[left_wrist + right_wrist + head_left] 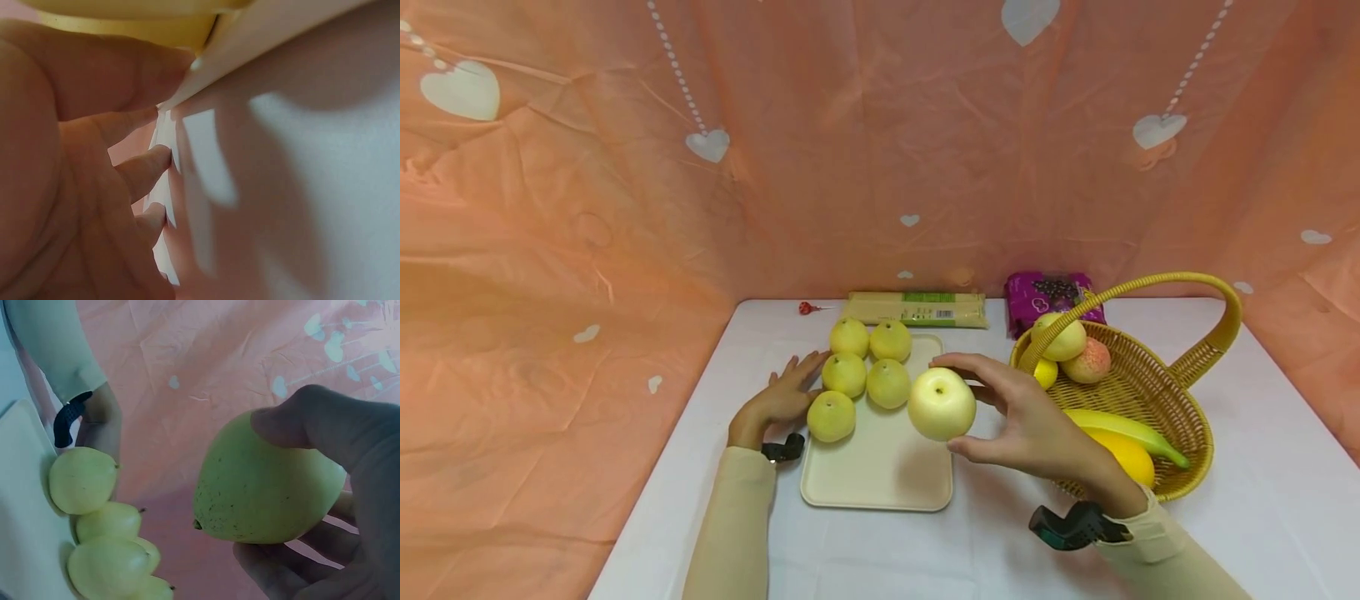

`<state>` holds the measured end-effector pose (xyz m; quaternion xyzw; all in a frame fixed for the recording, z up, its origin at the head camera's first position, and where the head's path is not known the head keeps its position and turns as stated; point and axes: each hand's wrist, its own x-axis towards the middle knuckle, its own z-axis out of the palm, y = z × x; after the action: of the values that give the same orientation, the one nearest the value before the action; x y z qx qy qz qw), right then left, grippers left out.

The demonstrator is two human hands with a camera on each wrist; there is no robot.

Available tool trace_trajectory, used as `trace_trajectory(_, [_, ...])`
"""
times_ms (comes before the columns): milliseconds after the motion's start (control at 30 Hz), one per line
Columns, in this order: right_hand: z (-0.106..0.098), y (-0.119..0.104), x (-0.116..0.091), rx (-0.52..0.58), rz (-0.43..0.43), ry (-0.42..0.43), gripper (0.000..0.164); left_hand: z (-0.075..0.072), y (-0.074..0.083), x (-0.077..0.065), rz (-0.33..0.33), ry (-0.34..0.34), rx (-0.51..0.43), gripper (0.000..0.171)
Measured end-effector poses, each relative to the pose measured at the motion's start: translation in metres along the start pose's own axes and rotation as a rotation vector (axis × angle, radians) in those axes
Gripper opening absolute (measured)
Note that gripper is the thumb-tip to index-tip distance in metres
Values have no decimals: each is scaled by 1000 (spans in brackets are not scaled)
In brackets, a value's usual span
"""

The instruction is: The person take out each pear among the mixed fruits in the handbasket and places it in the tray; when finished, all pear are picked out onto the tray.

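My right hand [1030,417] holds a round, pale yellow pear [942,404] above the right part of the beige tray [880,487]. In the right wrist view, thumb and fingers wrap the pear [269,481], whose stem points to the lower left. Several more pears [889,384] sit on the tray in two columns on its far and left side. At the tray's left edge, my left hand [784,393] rests beside the pears with its fingers spread. The left wrist view shows that thumb [125,72] against the tray's side.
A wicker basket [1195,417] with a tall handle stands at the right, holding a banana [1138,429], a peach [1088,361] and other fruit. Behind the tray lie a flat beige packet [917,308], a purple bag [1037,300] and a small red item [807,307].
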<state>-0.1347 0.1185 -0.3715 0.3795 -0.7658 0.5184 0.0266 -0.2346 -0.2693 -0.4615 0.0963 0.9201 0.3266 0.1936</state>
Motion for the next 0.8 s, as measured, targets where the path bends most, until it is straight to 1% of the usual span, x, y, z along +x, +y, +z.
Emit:
trace_trajectory(200, [20, 13, 13, -26, 12, -39, 83, -1, 0, -1, 2, 2, 0, 72])
trace_trajectory(467, [50, 40, 28, -104, 48, -107, 79, -1, -1, -1, -4, 6, -4, 72])
trace_trajectory(600, [61, 53, 31, -160, 48, -140, 77, 0, -1, -1, 4, 4, 0, 72])
trace_trajectory(800, [73, 73, 30, -239, 44, -149, 76, 0, -1, 0, 12, 2, 8, 73])
